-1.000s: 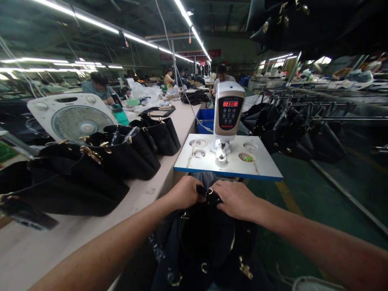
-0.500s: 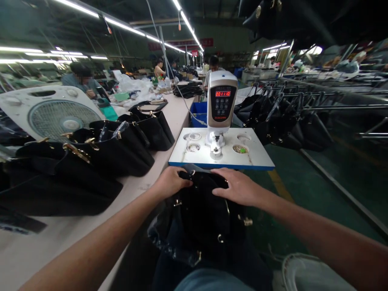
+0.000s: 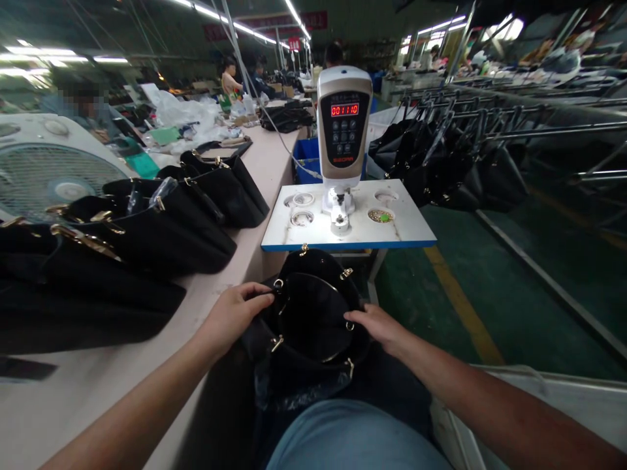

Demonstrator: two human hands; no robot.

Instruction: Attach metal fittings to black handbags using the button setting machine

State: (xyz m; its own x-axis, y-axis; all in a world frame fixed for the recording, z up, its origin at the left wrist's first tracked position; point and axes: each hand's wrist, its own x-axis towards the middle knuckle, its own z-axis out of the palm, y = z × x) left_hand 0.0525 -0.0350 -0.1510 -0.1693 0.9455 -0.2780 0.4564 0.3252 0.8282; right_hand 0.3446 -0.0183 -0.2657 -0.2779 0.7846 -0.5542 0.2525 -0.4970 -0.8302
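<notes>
A black bag [image 3: 313, 313] with gold fittings rests on my lap, its mouth facing up and spread wide. My left hand [image 3: 245, 303] pinches the rim on the left, beside a gold ring. On the right side, my right hand [image 3: 375, 323] grips the rim near another gold ring, thumb on the inside. Clear plastic wrap shows at the bag's near side. Just beyond the bag stands a white machine [image 3: 344, 124] with a red number display, on a small white table [image 3: 411, 225] with round recesses holding small parts.
Several black bags [image 3: 196, 228] line the long table [image 3: 215, 294] at the left, near a white fan [image 3: 59, 166]. More bags [image 3: 441, 156] hang from metal rails at the right. A blue bin [image 3: 308, 156] stands behind the machine. Other people are in the background.
The bag's mouth has opened wider and its far rim now shows. My right hand has moved down to the right rim; my left has shifted left. The view has tilted down.
</notes>
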